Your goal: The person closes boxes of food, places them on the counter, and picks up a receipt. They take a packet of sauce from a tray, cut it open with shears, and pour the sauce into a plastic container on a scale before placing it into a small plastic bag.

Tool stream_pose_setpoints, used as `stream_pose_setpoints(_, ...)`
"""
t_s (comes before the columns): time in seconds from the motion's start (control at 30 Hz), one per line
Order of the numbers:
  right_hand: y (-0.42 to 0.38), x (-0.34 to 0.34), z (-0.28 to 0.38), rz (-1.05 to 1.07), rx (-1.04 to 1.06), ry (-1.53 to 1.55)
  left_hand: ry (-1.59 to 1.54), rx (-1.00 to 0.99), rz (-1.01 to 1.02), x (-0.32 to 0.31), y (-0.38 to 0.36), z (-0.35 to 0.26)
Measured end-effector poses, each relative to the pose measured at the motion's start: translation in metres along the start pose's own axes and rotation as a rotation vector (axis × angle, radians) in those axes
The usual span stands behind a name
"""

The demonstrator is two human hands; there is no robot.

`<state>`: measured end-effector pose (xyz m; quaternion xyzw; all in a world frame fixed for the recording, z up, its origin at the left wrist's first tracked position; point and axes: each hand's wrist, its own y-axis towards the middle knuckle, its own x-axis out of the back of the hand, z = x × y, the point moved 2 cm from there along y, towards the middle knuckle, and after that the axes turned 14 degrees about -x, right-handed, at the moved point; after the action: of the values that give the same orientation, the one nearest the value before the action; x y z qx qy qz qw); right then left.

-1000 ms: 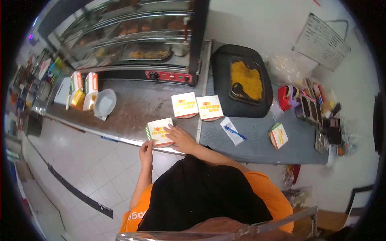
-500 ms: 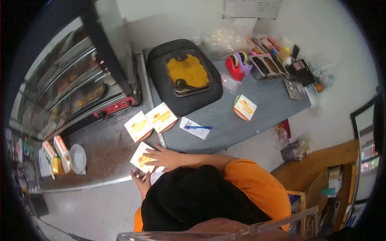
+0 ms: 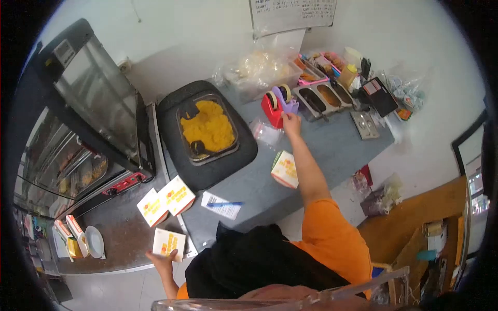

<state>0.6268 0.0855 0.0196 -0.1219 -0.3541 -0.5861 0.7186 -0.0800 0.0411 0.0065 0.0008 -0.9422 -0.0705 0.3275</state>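
My left hand (image 3: 164, 263) grips the near edge of a white cardboard food box (image 3: 169, 244) with orange and yellow print, its thumb lying on the lid. My right hand (image 3: 292, 125) reaches across the counter to the tape dispensers. Its fingers are pinched at the front of the purple tape dispenser (image 3: 290, 105), beside the red tape dispenser (image 3: 272, 110); whatever is between them is too small to make out. Two more printed boxes, one left (image 3: 152, 207) and one right (image 3: 177, 195), stand just beyond the held one. Another printed box (image 3: 285, 170) sits under my right forearm.
A tray of yellow food (image 3: 207, 127) rests on a black board (image 3: 168, 116). Near me lies a paper slip with a blue pen (image 3: 223, 204). A glass warming cabinet (image 3: 93, 119) stands left, metal sauce containers (image 3: 326, 98) at the back right, and a plate (image 3: 94, 241) far left.
My right hand has left the food box and stretched forward to the tape dispensers. My left hand has shifted its hold on the box's edge. The view has turned.
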Motion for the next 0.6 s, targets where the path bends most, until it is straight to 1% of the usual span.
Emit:
stream_pose_setpoints(0.03, 0.015, -0.003, 0.005, 0.009, 0.01, 0.007, -0.107, 0.053, -0.069, -0.004, -0.007, -0.008)
stream_pose_setpoints(0.07, 0.029, -0.011, 0.004, 0.264, -0.31, 0.213, -0.103, 0.061, -0.083, -0.009, -0.011, -0.015)
stream_pose_setpoints(0.1, 0.038, -0.02, 0.0, 0.524, -0.636, 0.408, -0.285, 0.157, -0.183, -0.013, -0.017, -0.026)
stream_pose_setpoints(0.13, 0.048, -0.024, -0.001, 0.543, -0.633, 0.403, -0.465, 0.25, -0.286, -0.017, -0.023, -0.037)
stream_pose_setpoints(0.17, 0.053, -0.03, -0.003, 0.712, -0.695, 0.44, -0.514, 0.316, -0.368, -0.025, -0.031, -0.05)
stream_pose_setpoints(0.2, 0.055, -0.035, -0.007, 0.88, -0.759, 0.475, -0.501, 0.322, -0.376, -0.029, -0.034, -0.061)
stream_pose_setpoints(0.23, 0.053, -0.026, -0.008, 0.893, -0.767, 0.469, -0.665, 0.341, -0.386, -0.035, -0.037, -0.069)
stream_pose_setpoints(0.27, 0.048, -0.011, -0.008, 0.933, -0.675, 0.643, -0.83, 0.358, -0.394, -0.04, -0.04, -0.078)
stream_pose_setpoints(0.3, 0.041, 0.0, -0.009, 0.967, -0.577, 0.815, -0.821, 0.366, -0.4, -0.046, -0.042, -0.088)
stream_pose_setpoints(0.33, 0.033, -0.004, -0.02, 0.978, -0.578, 0.808, -0.88, 0.346, -0.41, -0.056, -0.043, -0.1)
stream_pose_setpoints(0.4, 0.02, -0.02, -0.046, 0.641, -0.383, 0.935, -1.004, 0.302, -0.436, -0.077, -0.045, -0.127)
stream_pose_setpoints(0.43, 0.017, -0.027, -0.056, 0.441, -0.083, 0.667, -1.056, 0.324, -0.4, -0.088, -0.044, -0.141)
stream_pose_setpoints(0.47, 0.021, -0.039, -0.065, 0.45, -0.079, 0.671, -1.123, 0.331, -0.382, -0.101, -0.043, -0.157)
stream_pose_setpoints(0.5, 0.026, -0.05, -0.074, 0.39, -0.133, 0.545, -1.156, 0.373, -0.371, -0.115, -0.042, -0.16)
stream_pose_setpoints(0.53, 0.026, -0.036, -0.059, 0.329, -0.187, 0.42, -1.189, 0.415, -0.359, -0.126, -0.041, -0.17)
stream_pose_setpoints(0.57, 0.025, -0.021, -0.05, 0.415, -0.453, 0.451, -1.192, 0.419, -0.328, -0.135, -0.041, -0.18)
stream_pose_setpoints(0.6, 0.025, -0.016, -0.044, 0.42, -0.451, 0.462, -1.196, 0.417, -0.297, -0.146, -0.039, -0.198)
